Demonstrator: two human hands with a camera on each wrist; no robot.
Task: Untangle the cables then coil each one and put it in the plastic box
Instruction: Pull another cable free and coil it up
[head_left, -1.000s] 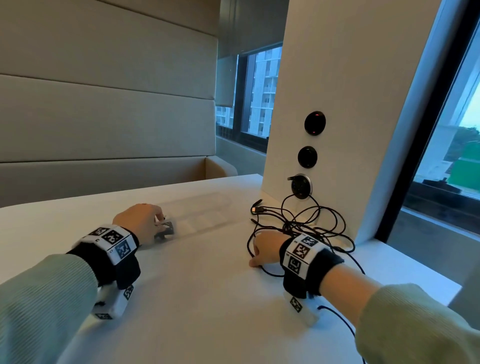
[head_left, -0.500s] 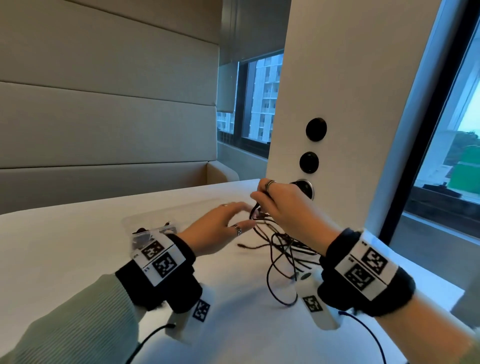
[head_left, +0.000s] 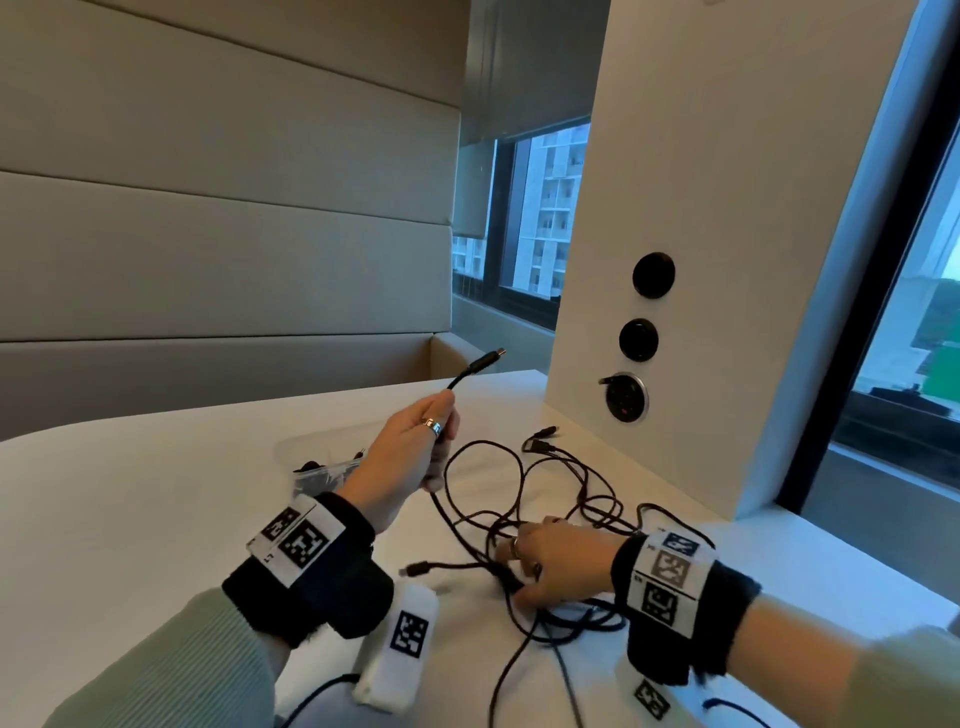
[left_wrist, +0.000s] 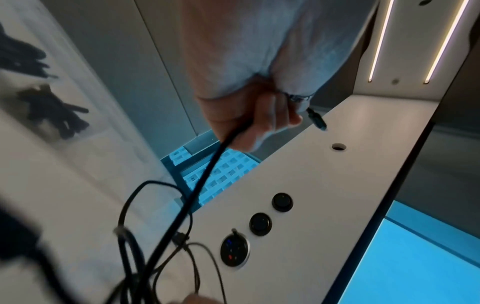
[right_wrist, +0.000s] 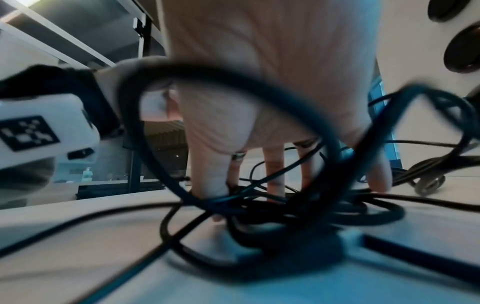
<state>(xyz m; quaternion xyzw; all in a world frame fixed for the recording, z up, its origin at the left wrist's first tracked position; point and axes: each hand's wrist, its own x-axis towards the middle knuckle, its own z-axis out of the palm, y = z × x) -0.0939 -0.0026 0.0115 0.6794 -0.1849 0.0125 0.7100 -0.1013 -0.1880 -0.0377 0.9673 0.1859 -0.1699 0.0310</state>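
Note:
A tangle of thin black cables (head_left: 571, 499) lies on the white table (head_left: 156, 519) in front of a white pillar. My left hand (head_left: 441, 441) is raised above the table and grips one black cable (head_left: 457, 382) near its end. The plug (head_left: 493, 358) sticks up past the fingers, and the plug (left_wrist: 317, 121) shows in the left wrist view too. My right hand (head_left: 524, 566) rests low on the tangle, its straight fingers (right_wrist: 275, 176) spread and pressing the loops (right_wrist: 259, 207) down. A clear plastic box (head_left: 317, 470) with dark coiled cables inside sits behind my left wrist.
The white pillar carries three round sockets (head_left: 628, 397) close behind the cables. A padded bench back and windows stand beyond the table. Thin leads from the wrist cameras trail across the near table edge (head_left: 322, 691).
My left hand has taken hold of a cable end and lifted it up and to the left. My right hand has dropped from the top of the pile onto the tangle.

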